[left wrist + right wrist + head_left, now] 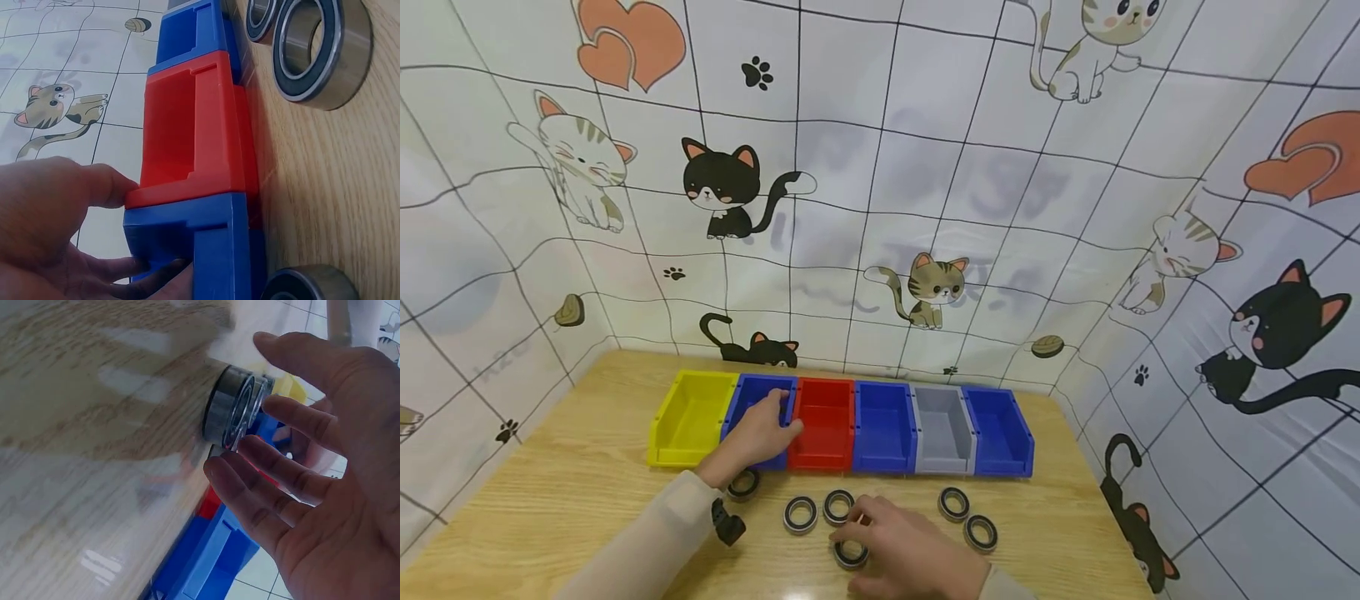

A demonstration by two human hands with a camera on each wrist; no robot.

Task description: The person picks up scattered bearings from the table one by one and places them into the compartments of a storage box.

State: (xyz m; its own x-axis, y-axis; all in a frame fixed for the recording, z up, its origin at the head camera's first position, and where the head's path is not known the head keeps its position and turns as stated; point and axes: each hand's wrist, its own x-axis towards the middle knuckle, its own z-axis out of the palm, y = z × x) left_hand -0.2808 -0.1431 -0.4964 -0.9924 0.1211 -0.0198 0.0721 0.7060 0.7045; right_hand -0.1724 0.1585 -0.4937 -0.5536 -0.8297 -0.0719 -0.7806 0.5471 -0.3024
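The left hand (762, 435) is reaching loosely into a blue bin (751, 395); a bearing (850, 565) is lying at its five o'clock. The right hand (906, 546), released, is hovering alongside.

Six bearings (801, 502) lie spread across a surface (1045, 533) before a side-by-side row of six bins (820, 460) backed by a wall (842, 217), a person's left grip (762, 435) at the second bin from left, right grip (906, 546) beside the frontmost bearing (850, 566).
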